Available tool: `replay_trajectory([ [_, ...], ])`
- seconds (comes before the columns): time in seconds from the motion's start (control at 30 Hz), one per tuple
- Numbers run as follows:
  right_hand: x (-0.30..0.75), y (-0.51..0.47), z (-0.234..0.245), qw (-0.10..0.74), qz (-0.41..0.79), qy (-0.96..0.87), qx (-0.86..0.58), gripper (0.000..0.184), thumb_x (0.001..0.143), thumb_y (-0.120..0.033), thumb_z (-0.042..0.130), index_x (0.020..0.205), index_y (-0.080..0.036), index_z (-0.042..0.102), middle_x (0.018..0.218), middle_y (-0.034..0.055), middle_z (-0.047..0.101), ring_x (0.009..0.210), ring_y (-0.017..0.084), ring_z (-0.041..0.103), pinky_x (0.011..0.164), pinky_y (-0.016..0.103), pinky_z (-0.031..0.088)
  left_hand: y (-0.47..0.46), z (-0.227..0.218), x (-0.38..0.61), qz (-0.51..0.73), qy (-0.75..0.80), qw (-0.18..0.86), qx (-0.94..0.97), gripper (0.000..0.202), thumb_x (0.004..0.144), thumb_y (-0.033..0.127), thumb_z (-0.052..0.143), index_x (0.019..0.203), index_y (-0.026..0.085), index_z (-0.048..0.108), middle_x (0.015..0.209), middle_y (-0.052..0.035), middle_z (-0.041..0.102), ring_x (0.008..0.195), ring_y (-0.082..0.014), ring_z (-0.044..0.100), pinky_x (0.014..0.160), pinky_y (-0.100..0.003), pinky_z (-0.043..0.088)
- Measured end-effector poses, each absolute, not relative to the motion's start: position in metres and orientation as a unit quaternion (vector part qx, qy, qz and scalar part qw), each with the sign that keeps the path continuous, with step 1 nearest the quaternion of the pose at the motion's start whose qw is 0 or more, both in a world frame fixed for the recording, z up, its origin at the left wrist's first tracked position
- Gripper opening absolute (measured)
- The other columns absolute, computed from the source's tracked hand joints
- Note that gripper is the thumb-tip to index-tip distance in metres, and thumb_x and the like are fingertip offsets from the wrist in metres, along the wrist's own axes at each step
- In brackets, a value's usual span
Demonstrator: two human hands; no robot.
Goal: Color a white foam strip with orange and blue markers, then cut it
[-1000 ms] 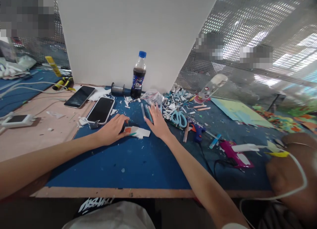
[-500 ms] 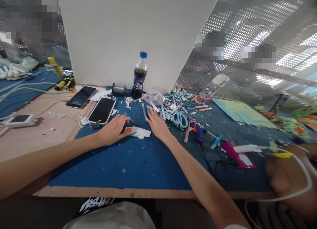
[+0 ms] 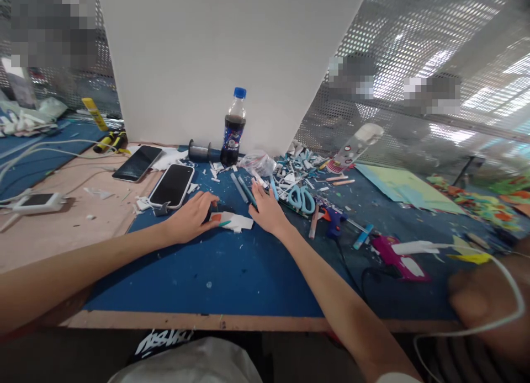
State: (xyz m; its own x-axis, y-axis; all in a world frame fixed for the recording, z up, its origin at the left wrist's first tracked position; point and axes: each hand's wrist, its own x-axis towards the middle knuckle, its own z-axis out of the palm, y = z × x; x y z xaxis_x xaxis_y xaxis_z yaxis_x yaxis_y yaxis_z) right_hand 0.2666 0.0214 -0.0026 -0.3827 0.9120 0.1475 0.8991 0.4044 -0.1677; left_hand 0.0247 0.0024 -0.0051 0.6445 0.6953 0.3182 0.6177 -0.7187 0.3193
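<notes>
White scrap [image 3: 240,222] lies flat on the blue mat [image 3: 199,278], just right of the L hand [image 3: 192,216]. L fingers are bent in, w/ the thumb low by the scrap; can't tell if they grip anything, b/c the hand hides that spot. A thin teal tip [image 3: 224,223] pokes out by the thumb (maybe a nail, maybe a bit of stuff, can't say). An orange patch [image 3: 216,217] shows at the scrap's left end.

R hand [image 3: 269,209] is spread out, fingers pointing far, not curled round anything. They lie by a teal stick [image 3: 247,190]; touching or not is hard to tell. A gray stick [image 3: 239,188] is just left of that one.

To do this bit well, L hand should press soft so the scrap doesn't bend, & R fingers should be light so the sticks don't roll. Watch the blue scissors [image 3: 305,199], close on the right.

Farther out: a clear bag [image 3: 258,163], a drink btl. [image 3: 233,136], lots of cut bits [image 3: 290,176]. White-edged phone [image 3: 171,185] is far-left of L hand; glue gun [image 3: 334,223] is off right. Co-worker's arm [image 3: 488,297], near right, is blurry.
</notes>
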Motion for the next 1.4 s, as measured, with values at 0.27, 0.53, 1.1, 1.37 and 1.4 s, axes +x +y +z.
replay_trajectory([
  [0.27,0.270,0.028,-0.007,0.153,0.024,-0.835,-0.529,0.061,0.082,-0.013,0.030,0.142,-0.006,0.016,0.134,0.0176,0.044,0.127,0.026,0.037,0.108,0.046,0.025,0.001,-0.004,0.026,0.243,0.355,0.070,0.900,0.033,0.089,0.044,0.038,0.103,0.014,0.041,0.092,-0.0068,0.051,0.087,-0.0196,0.050,0.076,-0.033,0.045],
  [0.53,0.265,0.013,0.006,0.327,0.061,-0.807,-0.487,0.048,0.089,-0.020,0.034,0.137,-0.023,0.033,0.121,0.0078,0.058,0.092,0.023,0.064,0.081,0.043,0.052,0.004,-0.012,0.021,0.385,0.392,-0.022,0.835,0.046,0.088,0.041,0.040,0.119,0.010,0.029,0.116,-0.0192,0.039,0.111,-0.0306,0.037,0.091,-0.051,0.036],
  [1.1,0.207,-0.030,0.011,0.518,0.607,-0.507,-0.325,0.021,0.079,-0.038,0.058,0.082,-0.018,0.052,0.055,-0.0037,0.060,0.035,0.012,0.055,0.029,0.024,0.047,0.001,-0.002,0.019,0.346,0.273,-0.057,0.896,0.021,0.093,0.023,0.028,0.083,0.016,0.046,0.071,-0.0036,0.054,0.064,-0.0139,0.048,0.059,-0.024,0.041],
  [1.37,0.190,-0.050,0.011,0.515,0.623,-0.462,-0.364,0.034,0.076,-0.044,0.059,0.066,-0.020,0.037,0.042,-0.0093,0.055,0.021,0.005,0.039,0.021,0.014,0.029,-0.008,0.002,0.028,0.319,0.223,-0.109,0.915,0.038,0.095,0.031,0.022,0.076,0.015,0.051,0.064,-0.0042,0.055,0.060,-0.0160,0.046,0.057,-0.028,0.037],
  [1.4,0.192,-0.051,0.014,0.520,0.608,-0.472,-0.370,0.036,0.077,-0.044,0.058,0.063,-0.020,0.036,0.041,-0.0090,0.053,0.021,0.005,0.039,0.021,0.014,0.029,-0.009,0.002,0.029,0.320,0.224,-0.115,0.913,0.038,0.095,0.030,0.022,0.074,0.015,0.051,0.063,-0.0041,0.055,0.060,-0.0162,0.046,0.057,-0.028,0.036],
])
